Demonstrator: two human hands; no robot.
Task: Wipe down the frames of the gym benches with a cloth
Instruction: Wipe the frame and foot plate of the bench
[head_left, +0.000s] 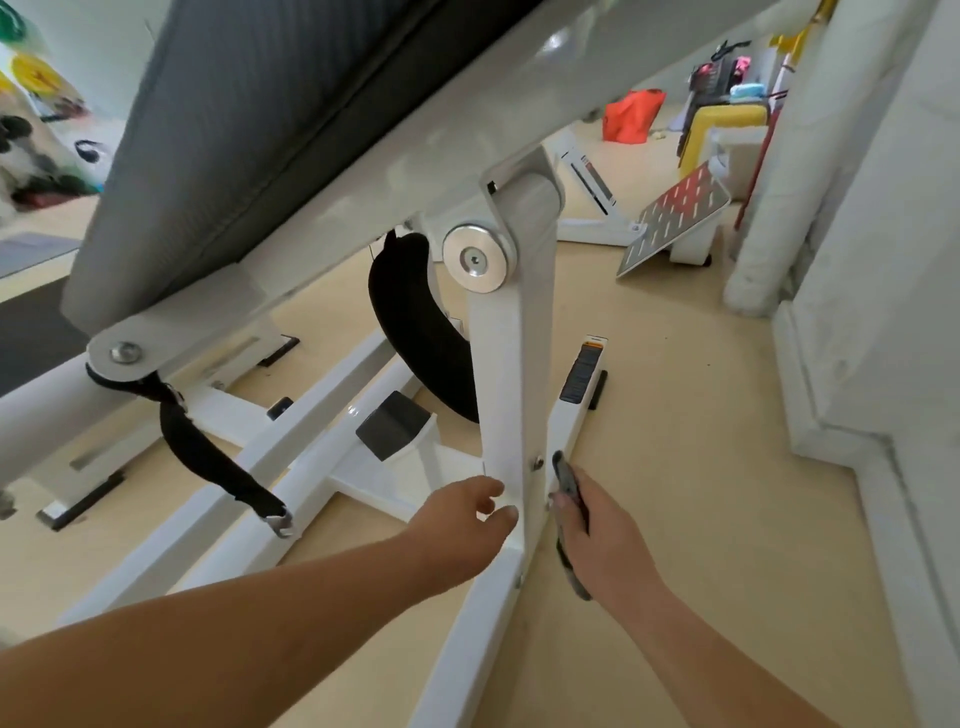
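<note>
Left of the white upright post (511, 395), the left forearm (249, 634) is bare along its whole visible length, and the left hand (462, 519) is bare too. Right of the post, the right forearm (696, 644) and right hand (608, 540) are likewise bare, from fingers to picture edge.

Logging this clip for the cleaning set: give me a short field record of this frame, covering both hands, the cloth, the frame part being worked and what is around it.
left hand: fingers curled on the left edge of the upright post, near its base
right hand: grips the cloth
cloth: dark grey, held against the post's right side, low down
upright post: white, bolted at the base
bench pad: grey, tilted, above the post
floor: beige
</note>
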